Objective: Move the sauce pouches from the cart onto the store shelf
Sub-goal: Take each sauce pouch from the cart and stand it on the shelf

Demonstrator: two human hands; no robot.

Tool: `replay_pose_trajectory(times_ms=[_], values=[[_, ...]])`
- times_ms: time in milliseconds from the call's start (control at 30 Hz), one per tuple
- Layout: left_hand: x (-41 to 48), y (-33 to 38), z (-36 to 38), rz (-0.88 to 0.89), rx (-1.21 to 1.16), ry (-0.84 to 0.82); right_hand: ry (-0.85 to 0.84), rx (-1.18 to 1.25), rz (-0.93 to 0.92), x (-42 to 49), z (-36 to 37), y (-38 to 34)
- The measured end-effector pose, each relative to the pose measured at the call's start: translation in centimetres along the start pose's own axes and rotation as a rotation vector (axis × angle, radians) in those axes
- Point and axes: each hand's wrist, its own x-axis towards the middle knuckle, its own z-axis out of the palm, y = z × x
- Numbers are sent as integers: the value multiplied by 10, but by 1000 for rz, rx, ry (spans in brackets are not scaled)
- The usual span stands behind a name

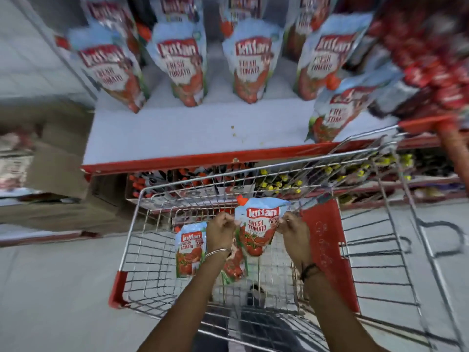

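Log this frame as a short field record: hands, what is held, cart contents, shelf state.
left hand: grips the held pouch's left edge
right hand: grips its right edge
held pouch: Kissan Fresh Tomato pouch, upright above the cart
cart: two more pouches visible inside
shelf: white, red front edge; pouches standing in rows, front left bare

Red packs (431, 62) at the upper right smear into blur, unreadable. The back-row pouches (177, 8) are cut off by the top edge. In the lower centre, the left hand (220, 231) hides most of a lower pouch (234, 265). Bottles (279, 184) under the shelf (177, 133) are too small to identify.
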Motion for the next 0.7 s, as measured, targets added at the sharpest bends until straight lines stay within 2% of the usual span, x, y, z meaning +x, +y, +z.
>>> replay_pose_trajectory(times_ms=[100, 400, 567, 700], values=[[-6, 30, -12, 49, -97, 10, 54, -71, -144, -6, -7, -36], [3, 140, -41, 298, -227, 14, 159, 27, -344, 7, -32, -146], [23, 190, -43, 387, -261, 55, 290, 67, -387, 43, -36, -188], [47, 214, -40, 425, -238, 129, 365, 131, -329, 76, -26, -204]])
